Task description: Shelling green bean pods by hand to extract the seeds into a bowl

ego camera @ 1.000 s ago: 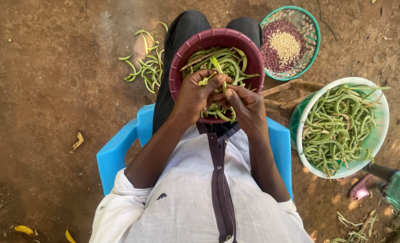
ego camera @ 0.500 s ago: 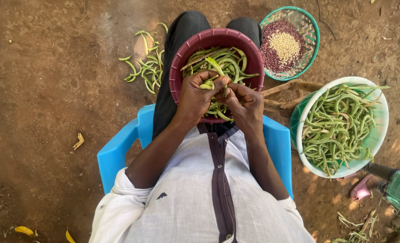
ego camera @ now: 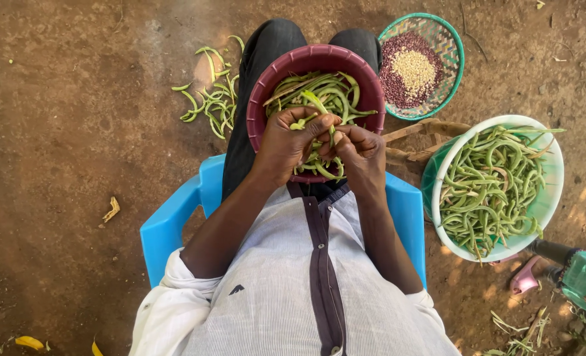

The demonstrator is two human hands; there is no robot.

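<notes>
A maroon bowl (ego camera: 266, 92) full of green bean pods rests on my lap. Both hands meet over its near side. My left hand (ego camera: 286, 142) pinches one green bean pod (ego camera: 314, 112) by its end, thumb on top. My right hand (ego camera: 359, 150) grips the same pod from the other side, fingers curled. The pod's tip sticks up between the two hands. More pods lie under my hands in the bowl.
A pale green basin (ego camera: 551, 191) heaped with bean pods sits on the ground at my right. A green woven basket (ego camera: 456, 49) with dark and pale shelled beans lies beyond it. Empty pods (ego camera: 210, 99) are scattered on the dirt at left. I sit on a blue plastic chair (ego camera: 174, 224).
My hands have stayed over the bowl, working the pod between the fingers; the pod's tip now stands up a little more between them.
</notes>
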